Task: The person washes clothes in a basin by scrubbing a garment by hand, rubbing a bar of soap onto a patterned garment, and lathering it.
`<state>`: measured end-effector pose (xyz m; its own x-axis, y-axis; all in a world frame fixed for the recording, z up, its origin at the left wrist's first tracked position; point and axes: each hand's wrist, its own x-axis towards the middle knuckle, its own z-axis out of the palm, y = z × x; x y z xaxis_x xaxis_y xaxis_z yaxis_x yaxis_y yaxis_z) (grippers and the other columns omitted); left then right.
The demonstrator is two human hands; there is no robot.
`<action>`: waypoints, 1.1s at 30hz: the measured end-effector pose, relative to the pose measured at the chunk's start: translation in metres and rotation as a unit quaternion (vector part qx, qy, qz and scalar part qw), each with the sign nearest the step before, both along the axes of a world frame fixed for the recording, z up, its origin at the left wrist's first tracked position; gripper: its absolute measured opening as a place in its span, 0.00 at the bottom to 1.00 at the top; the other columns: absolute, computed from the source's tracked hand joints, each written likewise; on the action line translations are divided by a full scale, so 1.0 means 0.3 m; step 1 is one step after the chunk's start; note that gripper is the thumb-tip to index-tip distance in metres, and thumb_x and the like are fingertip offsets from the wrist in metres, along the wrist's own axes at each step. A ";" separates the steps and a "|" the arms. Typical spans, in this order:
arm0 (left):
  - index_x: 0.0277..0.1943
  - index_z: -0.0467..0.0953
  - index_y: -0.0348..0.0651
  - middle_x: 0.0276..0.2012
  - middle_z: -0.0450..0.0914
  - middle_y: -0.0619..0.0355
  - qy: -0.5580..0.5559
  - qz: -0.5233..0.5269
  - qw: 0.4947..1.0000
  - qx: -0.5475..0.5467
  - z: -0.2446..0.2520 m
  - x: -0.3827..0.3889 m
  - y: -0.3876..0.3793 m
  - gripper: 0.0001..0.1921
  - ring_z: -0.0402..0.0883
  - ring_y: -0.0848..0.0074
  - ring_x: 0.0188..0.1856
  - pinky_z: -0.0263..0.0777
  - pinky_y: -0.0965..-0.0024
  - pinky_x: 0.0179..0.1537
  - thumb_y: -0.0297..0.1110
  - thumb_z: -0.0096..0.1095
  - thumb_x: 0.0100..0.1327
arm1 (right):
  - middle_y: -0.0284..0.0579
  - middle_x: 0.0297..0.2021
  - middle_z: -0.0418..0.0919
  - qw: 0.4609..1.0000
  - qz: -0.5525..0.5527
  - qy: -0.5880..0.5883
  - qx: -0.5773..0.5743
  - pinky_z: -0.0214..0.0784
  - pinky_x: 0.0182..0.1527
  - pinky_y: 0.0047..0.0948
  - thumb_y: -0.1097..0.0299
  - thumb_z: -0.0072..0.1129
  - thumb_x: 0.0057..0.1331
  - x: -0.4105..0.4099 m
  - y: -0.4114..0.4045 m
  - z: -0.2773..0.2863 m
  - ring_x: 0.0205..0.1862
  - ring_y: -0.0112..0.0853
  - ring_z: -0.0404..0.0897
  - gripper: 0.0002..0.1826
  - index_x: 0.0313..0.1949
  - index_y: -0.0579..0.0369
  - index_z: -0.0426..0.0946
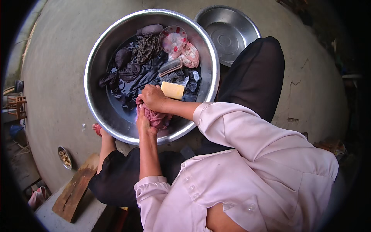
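Note:
Both of my hands are inside a large metal basin, close to its near rim. My right hand grips the top of a bunched pink cloth. Lower down, my left hand holds the same cloth from its near left side. Just beyond my right hand lies a yellow bar of soap. Past it rests a scrubbing brush, bristles upward. Dark wet clothes sit in the water, with a leopard-print cloth, a pink-and-white cloth and a clear round dish with red marks.
A smaller metal basin stands on the concrete floor behind the large one at the right. At the left are a small metal bowl with pale pieces in it, a wooden board and a wooden stool.

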<state>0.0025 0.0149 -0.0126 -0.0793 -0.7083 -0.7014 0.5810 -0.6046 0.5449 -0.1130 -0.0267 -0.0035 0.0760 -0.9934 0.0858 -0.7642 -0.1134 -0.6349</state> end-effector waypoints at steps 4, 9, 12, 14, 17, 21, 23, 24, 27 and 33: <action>0.51 0.68 0.34 0.50 0.75 0.43 0.012 0.009 0.999 -0.042 0.108 0.073 -0.076 0.29 0.78 0.57 0.51 0.75 0.56 0.52 0.58 0.39 0.70 | 0.49 0.50 0.77 0.871 0.184 -0.399 0.220 0.66 0.53 0.32 0.43 0.50 0.66 -0.070 -0.129 0.025 0.48 0.33 0.77 0.29 0.53 0.54 0.74; 0.51 0.67 0.39 0.46 0.76 0.44 -0.086 0.058 0.992 -0.069 0.258 0.113 -0.099 0.33 0.78 0.63 0.47 0.74 0.64 0.51 0.66 0.42 0.66 | 0.41 0.34 0.81 0.923 0.263 -0.173 0.224 0.69 0.40 0.25 0.47 0.62 0.60 -0.134 -0.173 0.160 0.35 0.25 0.77 0.26 0.45 0.58 0.80; 0.52 0.72 0.36 0.43 0.79 0.51 -0.296 -0.257 0.888 -0.241 0.264 0.059 -0.089 0.26 0.79 0.69 0.43 0.71 0.71 0.44 0.53 0.59 0.64 | 0.35 0.24 0.79 0.847 0.099 -0.461 0.244 0.66 0.30 0.21 0.57 0.68 0.57 -0.164 -0.190 0.260 0.26 0.20 0.73 0.16 0.30 0.59 0.83; 0.43 0.78 0.31 0.39 0.80 0.56 -0.460 -0.346 0.763 -0.294 0.240 0.053 -0.072 0.18 0.77 0.74 0.44 0.68 0.71 0.47 0.41 0.65 0.61 | 0.35 0.25 0.79 0.789 0.065 -0.552 0.262 0.67 0.31 0.22 0.59 0.68 0.57 -0.175 -0.200 0.330 0.26 0.20 0.74 0.14 0.30 0.59 0.82; 0.38 0.79 0.30 0.39 0.81 0.57 -0.494 -0.280 0.753 -0.333 0.160 0.125 -0.099 0.15 0.77 0.75 0.44 0.66 0.71 0.50 0.38 0.64 0.62 | 0.37 0.26 0.80 0.602 0.058 -0.769 0.206 0.70 0.34 0.24 0.59 0.68 0.58 -0.208 -0.213 0.390 0.29 0.23 0.77 0.13 0.31 0.57 0.80; 0.47 0.77 0.33 0.46 0.80 0.53 -0.071 -0.024 0.952 -0.295 0.274 0.117 -0.117 0.15 0.76 0.72 0.51 0.66 0.69 0.55 0.38 0.55 0.69 | 0.41 0.32 0.81 0.487 0.044 -0.836 0.248 0.74 0.44 0.29 0.61 0.64 0.62 -0.279 -0.244 0.327 0.37 0.29 0.81 0.12 0.35 0.57 0.77; 0.54 0.71 0.34 0.50 0.78 0.52 -0.033 0.028 0.956 -0.291 0.326 0.085 -0.125 0.19 0.77 0.67 0.52 0.65 0.64 0.60 0.42 0.51 0.71 | 0.41 0.35 0.81 0.514 0.020 -0.809 0.283 0.74 0.46 0.29 0.64 0.61 0.64 -0.263 -0.240 0.217 0.39 0.30 0.81 0.11 0.37 0.59 0.76; 0.53 0.71 0.35 0.50 0.78 0.52 -0.057 0.057 0.967 -0.242 0.307 0.107 -0.129 0.18 0.77 0.67 0.52 0.66 0.64 0.59 0.42 0.50 0.71 | 0.42 0.36 0.81 0.581 -0.008 -0.762 0.284 0.74 0.46 0.28 0.66 0.59 0.65 -0.221 -0.221 0.183 0.38 0.28 0.81 0.09 0.37 0.60 0.76; 0.48 0.73 0.35 0.43 0.79 0.53 -0.125 0.020 0.979 -0.160 0.114 0.179 -0.155 0.13 0.79 0.69 0.46 0.72 0.69 0.51 0.36 0.49 0.71 | 0.40 0.34 0.79 0.666 -0.033 -0.699 0.260 0.73 0.43 0.24 0.72 0.59 0.64 -0.064 -0.144 0.127 0.37 0.25 0.79 0.06 0.39 0.60 0.75; 0.44 0.74 0.40 0.42 0.79 0.54 0.255 -0.008 0.921 -0.295 -0.027 0.214 -0.098 0.12 0.79 0.67 0.46 0.74 0.63 0.49 0.40 0.50 0.69 | 0.50 0.25 0.79 0.963 0.176 -0.181 -0.097 0.72 0.35 0.40 0.47 0.59 0.59 0.182 0.118 0.281 0.32 0.42 0.81 0.20 0.28 0.53 0.79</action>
<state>0.0667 -0.0144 -0.0208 -0.3061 -0.9499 -0.0640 0.8458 -0.3022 0.4398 -0.0583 0.0088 0.0808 0.3353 -0.8738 0.3521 -0.3897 -0.4689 -0.7926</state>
